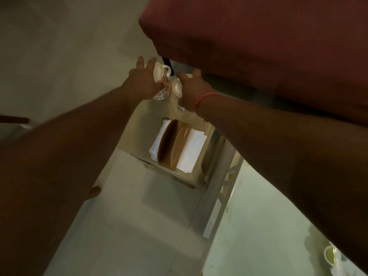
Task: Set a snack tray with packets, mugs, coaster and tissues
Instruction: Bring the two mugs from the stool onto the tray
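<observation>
Dim, greenish light falls over a pale tiled floor (139,226), seen tilted from above, with a dark red bed (258,46) filling the upper right. Between them stands a small desk (143,124) with a pale top, and both of my bare arms reach out over it toward its far end.

My left hand (139,84) wraps a white mug with red flowers (162,73); my fingers (148,63) curl around its body, leaving the handle free on the right side. The mug is tipped, I judge because I am carrying it by the side. A second flowered mug (162,93) shows just beneath that hand, touching or nearly touching the first; I cannot tell whether I hold it too.

My right hand (192,90), with a red thread at the wrist, closes over another white cup (178,86), thumb and fingers pressed on its rim and side.

Nearer to me on the desk sits a brown holder (175,144) standing upright, with white tissues (191,150) tucked in it so they stay together. No tray, packets or coaster are clear from this view.

I judge I am gathering the mugs.
</observation>
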`<action>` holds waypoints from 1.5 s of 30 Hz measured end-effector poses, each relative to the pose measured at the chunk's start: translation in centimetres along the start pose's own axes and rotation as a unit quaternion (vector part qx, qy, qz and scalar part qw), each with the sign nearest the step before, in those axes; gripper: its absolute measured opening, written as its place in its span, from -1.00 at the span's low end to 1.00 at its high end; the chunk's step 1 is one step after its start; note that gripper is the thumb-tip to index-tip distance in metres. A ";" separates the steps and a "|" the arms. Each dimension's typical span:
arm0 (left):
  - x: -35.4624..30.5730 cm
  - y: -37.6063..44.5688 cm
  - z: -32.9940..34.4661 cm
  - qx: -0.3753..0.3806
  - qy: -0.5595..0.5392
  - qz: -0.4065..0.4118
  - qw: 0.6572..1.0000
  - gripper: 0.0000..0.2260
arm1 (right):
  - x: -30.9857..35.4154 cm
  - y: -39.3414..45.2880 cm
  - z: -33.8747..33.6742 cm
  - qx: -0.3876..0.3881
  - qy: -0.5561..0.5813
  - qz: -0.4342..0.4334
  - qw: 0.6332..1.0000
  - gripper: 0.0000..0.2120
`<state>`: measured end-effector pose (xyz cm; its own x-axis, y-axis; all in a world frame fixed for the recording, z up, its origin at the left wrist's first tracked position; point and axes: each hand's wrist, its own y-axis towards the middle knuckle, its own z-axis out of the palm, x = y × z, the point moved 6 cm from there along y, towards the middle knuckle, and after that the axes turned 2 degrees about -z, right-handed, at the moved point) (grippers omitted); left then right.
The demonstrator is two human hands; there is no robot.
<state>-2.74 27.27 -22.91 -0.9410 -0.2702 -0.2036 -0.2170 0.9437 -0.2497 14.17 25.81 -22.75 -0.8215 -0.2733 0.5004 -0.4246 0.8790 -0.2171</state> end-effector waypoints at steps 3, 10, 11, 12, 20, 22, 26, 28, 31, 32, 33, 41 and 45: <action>-0.5 0.9 0.4 0.004 -0.020 -0.006 1.000 -0.26 | 0.3 0.6 0.1 -0.009 0.010 0.004 1.000 -0.27; -4.3 -2.0 -0.5 -0.032 0.025 0.026 0.999 -0.40 | -1.1 -0.5 -0.9 0.014 0.013 0.021 1.000 -0.25; -5.4 -2.6 -0.7 -0.045 0.035 0.049 0.997 -0.41 | -1.9 -1.9 -1.3 -0.006 0.045 0.030 0.999 -0.24; -6.8 -3.4 -1.1 -0.058 0.044 0.076 0.994 -0.41 | -3.0 -3.7 -1.7 -0.031 0.079 0.039 0.996 -0.22; -23.5 -14.2 -0.2 -0.055 0.068 0.304 0.949 -0.40 | -12.9 -26.0 -4.4 -0.180 0.185 0.183 0.949 -0.28; -28.4 -18.1 1.4 -0.037 0.067 0.363 0.929 -0.39 | -15.4 -32.6 -4.4 -0.198 0.175 0.232 0.936 -0.25; -37.4 -25.9 5.9 0.007 0.043 0.456 0.889 -0.37 | -20.5 -43.9 -4.3 -0.197 0.149 0.305 0.920 -0.21; -41.6 -29.7 8.5 0.035 0.043 0.485 0.873 -0.36 | -23.2 -48.4 -4.4 -0.195 0.141 0.338 0.910 -0.22; -46.6 -34.4 12.5 0.073 0.059 0.503 0.859 -0.36 | -27.1 -53.5 -4.2 -0.198 0.163 0.380 0.889 -0.22; -48.1 -36.0 13.8 0.087 0.062 0.503 0.858 -0.37 | -28.4 -55.0 -4.1 -0.198 0.165 0.389 0.884 -0.21; -49.4 -37.3 15.1 0.100 0.066 0.502 0.856 -0.38 | -29.6 -56.3 -4.0 -0.198 0.166 0.400 0.880 -0.19; -55.3 -42.7 23.0 0.158 0.144 0.481 0.850 -0.43 | -35.7 -61.3 -4.2 -0.218 0.178 0.441 0.853 -0.22; -57.3 -43.0 25.1 0.157 0.162 0.457 0.861 -0.42 | -37.7 -62.2 -4.1 -0.221 0.182 0.441 0.850 -0.23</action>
<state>67.08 -2.62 -24.28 -0.7158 0.6722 -0.1891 0.6847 0.6222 -0.3795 73.16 -16.94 -24.65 -0.5394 0.6372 0.5505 0.5470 0.7622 -0.3462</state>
